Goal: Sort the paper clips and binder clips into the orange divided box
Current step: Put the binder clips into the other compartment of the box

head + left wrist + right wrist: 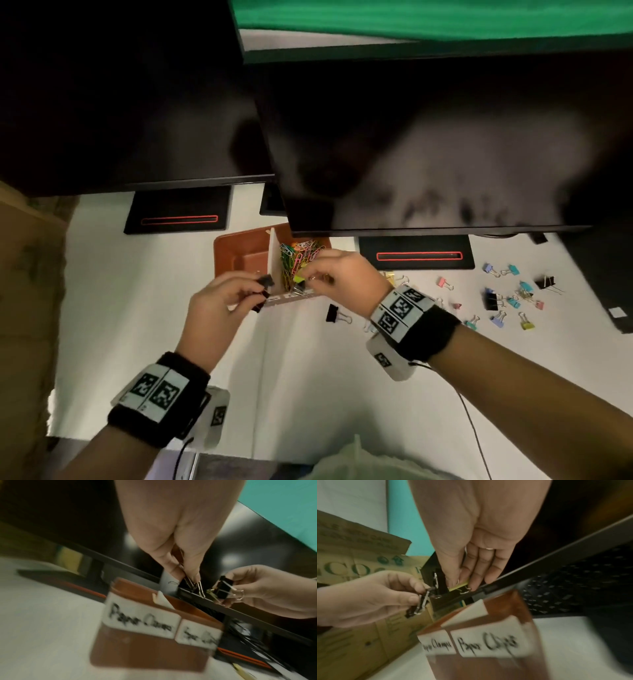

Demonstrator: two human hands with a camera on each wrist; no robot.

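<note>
The orange divided box [239, 253] stands on the white table under the monitors, split by a white divider [274, 260]. Coloured paper clips [299, 255] fill its right compartment; the left one [250, 263] looks bare. Labels on the front [488, 643] read "Paper Clamps" and "Paper Clips". My left hand [260, 287] pinches a black binder clip [192, 585] over the box's near left edge. My right hand [308, 278] hovers over the right compartment's near edge, pinching a yellow binder clip [458, 587] and a black one [224, 588].
Several loose coloured and black binder clips [507, 298] lie on the table at the right, and one black clip [334, 313] lies just in front of the box. Two dark monitors [411, 154] overhang the box. A cardboard box [27, 274] stands at the left.
</note>
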